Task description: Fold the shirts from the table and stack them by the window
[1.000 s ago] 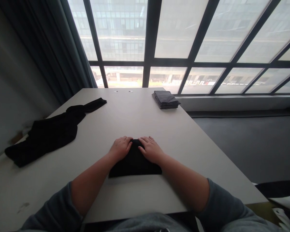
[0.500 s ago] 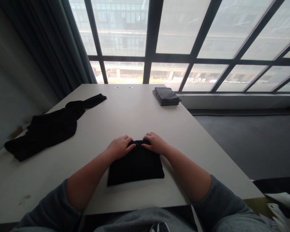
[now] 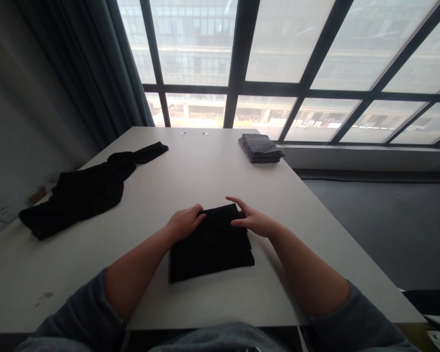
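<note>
A folded black garment (image 3: 212, 249) lies on the white table (image 3: 190, 176) close to my body, its layers showing along the right edge. My left hand (image 3: 186, 221) pinches its upper left corner, thumb on top and fingers behind. At the upper right corner, my right hand (image 3: 255, 220) has its thumb and forefinger spread apart, the thumb over the cloth's edge. How firmly that hand touches the cloth cannot be made out. Another black garment (image 3: 91, 190) is stretched out, unfolded, along the table's left side.
At the far right corner of the table sits a stack of folded grey garments (image 3: 261, 147). Two small white fittings are set in the table near its far edge. Large windows stand behind the table, with a dark curtain (image 3: 91, 63) on the left. Grey floor lies right of the table.
My right hand has moved right, from the middle of the garment's top edge to its right corner, and its fingers have spread. The left hand keeps its hold. The view has shifted slightly.
</note>
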`<action>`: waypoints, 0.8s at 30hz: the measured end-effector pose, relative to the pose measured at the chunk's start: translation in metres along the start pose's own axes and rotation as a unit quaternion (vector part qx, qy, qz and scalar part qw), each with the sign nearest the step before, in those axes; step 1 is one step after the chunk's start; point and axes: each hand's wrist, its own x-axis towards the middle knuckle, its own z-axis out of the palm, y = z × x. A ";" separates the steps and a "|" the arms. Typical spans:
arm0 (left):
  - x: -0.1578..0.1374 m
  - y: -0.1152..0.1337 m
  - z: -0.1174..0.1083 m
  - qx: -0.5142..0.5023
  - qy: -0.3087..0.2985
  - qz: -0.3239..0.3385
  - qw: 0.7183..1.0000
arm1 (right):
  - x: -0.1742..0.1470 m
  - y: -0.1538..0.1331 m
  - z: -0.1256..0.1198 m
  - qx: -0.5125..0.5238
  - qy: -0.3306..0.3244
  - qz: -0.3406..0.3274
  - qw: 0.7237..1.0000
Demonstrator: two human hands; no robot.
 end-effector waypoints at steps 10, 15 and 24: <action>0.006 -0.012 -0.002 -0.008 -0.018 -0.114 0.993 | 0.019 -0.002 -0.002 -0.099 -0.065 -0.076 0.990; 0.006 -0.014 -0.005 -0.012 -0.022 -0.118 0.993 | 0.043 -0.014 -0.016 -0.186 -0.126 -0.025 0.974; 0.013 -0.045 -0.009 0.002 0.008 -0.118 0.993 | 0.089 -0.122 -0.103 -0.268 -0.137 -0.005 0.954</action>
